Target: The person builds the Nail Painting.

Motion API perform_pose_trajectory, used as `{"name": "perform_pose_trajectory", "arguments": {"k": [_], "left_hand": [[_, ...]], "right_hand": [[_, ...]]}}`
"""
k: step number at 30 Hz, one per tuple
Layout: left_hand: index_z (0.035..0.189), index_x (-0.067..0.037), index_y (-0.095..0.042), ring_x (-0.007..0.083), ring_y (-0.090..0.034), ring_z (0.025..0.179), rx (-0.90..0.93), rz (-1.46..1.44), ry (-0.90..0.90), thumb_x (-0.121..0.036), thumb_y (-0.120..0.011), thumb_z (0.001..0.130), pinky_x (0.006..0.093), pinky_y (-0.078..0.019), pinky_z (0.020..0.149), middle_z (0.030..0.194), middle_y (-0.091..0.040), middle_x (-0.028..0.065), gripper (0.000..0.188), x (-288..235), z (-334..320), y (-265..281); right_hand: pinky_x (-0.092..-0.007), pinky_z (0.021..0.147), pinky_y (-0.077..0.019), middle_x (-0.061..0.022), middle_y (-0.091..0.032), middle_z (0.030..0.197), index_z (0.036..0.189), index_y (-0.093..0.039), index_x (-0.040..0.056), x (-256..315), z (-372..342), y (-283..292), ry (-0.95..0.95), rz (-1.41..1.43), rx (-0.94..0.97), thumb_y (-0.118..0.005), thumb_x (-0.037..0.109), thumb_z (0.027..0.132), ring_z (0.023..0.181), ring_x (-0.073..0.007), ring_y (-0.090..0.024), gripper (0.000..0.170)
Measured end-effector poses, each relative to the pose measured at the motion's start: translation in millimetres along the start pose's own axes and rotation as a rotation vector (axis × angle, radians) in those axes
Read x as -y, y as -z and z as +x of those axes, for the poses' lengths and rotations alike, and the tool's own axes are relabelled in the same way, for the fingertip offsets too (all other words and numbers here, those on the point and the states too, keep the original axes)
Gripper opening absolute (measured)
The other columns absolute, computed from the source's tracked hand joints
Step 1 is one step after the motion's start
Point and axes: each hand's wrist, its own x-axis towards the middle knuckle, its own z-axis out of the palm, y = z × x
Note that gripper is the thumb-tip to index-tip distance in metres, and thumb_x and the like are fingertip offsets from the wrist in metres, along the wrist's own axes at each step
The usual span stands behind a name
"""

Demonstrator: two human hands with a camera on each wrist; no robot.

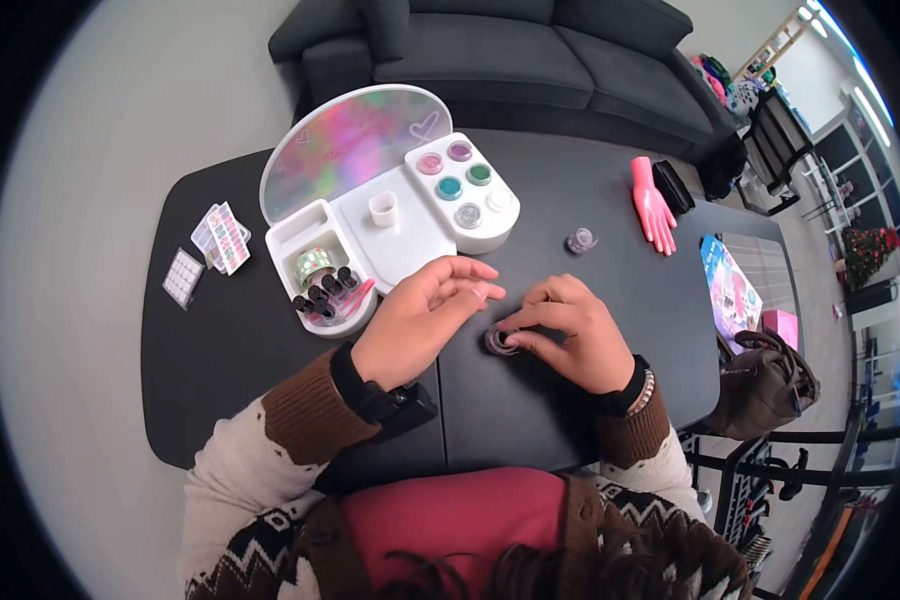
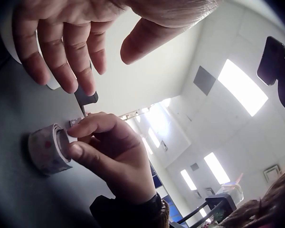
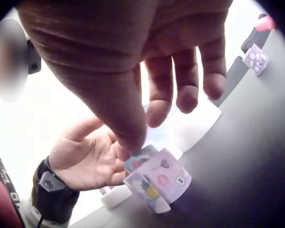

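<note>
A small roll of sticker tape (image 1: 495, 341) stands on the black table in front of the person. Its pale pink outside (image 3: 173, 175) carries printed hearts and lips, and a loose end curls away from it. At its upper edge, the right hand (image 1: 575, 335) pinches the tape between thumb and forefinger; the other fingers reach past it. The left hand (image 1: 410, 325) hovers to the left, palm turned toward the roll, its fingers loosely extended and holding nothing. A second sticker roll (image 1: 581, 240) stands farther back on the right.
A white nail-art station (image 1: 395, 245) holds several glitter pots, black-capped bottles (image 1: 322, 298) and a green patterned roll (image 1: 314, 265). Sticker sheets (image 1: 220, 238) lie at left. A pink model hand (image 1: 654, 205), a printed sheet (image 1: 732, 290) and a dark bag (image 1: 770, 385) are at right.
</note>
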Motion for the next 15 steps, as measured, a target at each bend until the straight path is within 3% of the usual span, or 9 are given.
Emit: {"name": "perform_pose_trajectory", "arguments": {"k": [6,8,9,10,13,15], "left_hand": [[0.147,-0.004,-0.059,0.0160,-0.066,0.125,-0.002,-0.002,-0.014,-0.021,-0.050,0.120,0.0333,-0.0503,0.109,0.139,-0.073,0.0112,0.034,0.7,-0.5,-0.9],[0.146,-0.003,-0.059,0.0161,-0.067,0.124,-0.015,-0.001,-0.035,-0.019,-0.051,0.119,0.0329,-0.0508,0.109,0.138,-0.073,0.0115,0.032,1.2,-1.6,-1.3],[0.146,-0.003,-0.059,0.0161,-0.067,0.124,-0.014,-0.002,-0.036,-0.019,-0.051,0.119,0.0329,-0.0508,0.109,0.138,-0.073,0.0115,0.032,1.1,-1.9,-1.3],[0.145,-0.003,-0.060,0.0160,-0.067,0.123,-0.016,0.000,-0.046,-0.019,-0.051,0.119,0.0327,-0.0509,0.109,0.137,-0.073,0.0115,0.032,0.9,-2.2,-1.4],[0.144,-0.003,-0.061,0.0158,-0.067,0.122,-0.021,0.008,-0.048,-0.018,-0.052,0.119,0.0325,-0.0509,0.108,0.136,-0.074,0.0112,0.031,-2.5,-3.9,-3.3],[0.144,-0.003,-0.061,0.0157,-0.067,0.122,-0.023,0.017,-0.034,-0.019,-0.052,0.119,0.0324,-0.0509,0.108,0.135,-0.074,0.0110,0.031,-3.3,-5.1,-3.8]], "right_hand": [[-0.0386,0.086,-0.0555,-0.0077,-0.071,0.102,0.107,-0.081,0.0098,-11.0,3.1,-2.5,-0.055,0.133,0.044,-0.089,0.013,0.089,0.094,-0.0278,-0.067,0.020],[-0.0375,0.084,-0.0557,-0.0093,-0.073,0.109,0.109,-0.081,0.0096,-9.9,7.9,5.9,-0.156,0.085,-0.205,-0.090,0.012,0.088,0.096,-0.0281,-0.069,0.023],[-0.0389,0.090,-0.0556,-0.0106,-0.073,0.116,0.112,-0.081,0.0091,-17.9,8.6,6.8,-0.253,0.008,-0.307,-0.089,0.012,0.087,0.103,-0.0302,-0.071,0.026],[-0.0412,0.096,-0.0547,-0.0110,-0.073,0.124,0.114,-0.082,0.0104,-33.6,7.9,10.1,-0.220,-0.121,-0.377,-0.089,0.011,0.087,0.108,-0.0328,-0.070,0.028],[-0.0424,0.099,-0.0536,-0.0087,-0.076,0.126,0.120,-0.083,0.0114,-70.4,3.6,21.7,-0.254,-0.305,-0.426,-0.089,0.010,0.086,0.111,-0.0336,-0.070,0.034],[-0.0376,0.097,-0.0538,-0.0059,-0.080,0.124,0.125,-0.083,0.0121,-95.3,4.2,30.3,-0.214,-0.294,-0.322,-0.088,0.008,0.086,0.108,-0.0277,-0.071,0.040]]}}
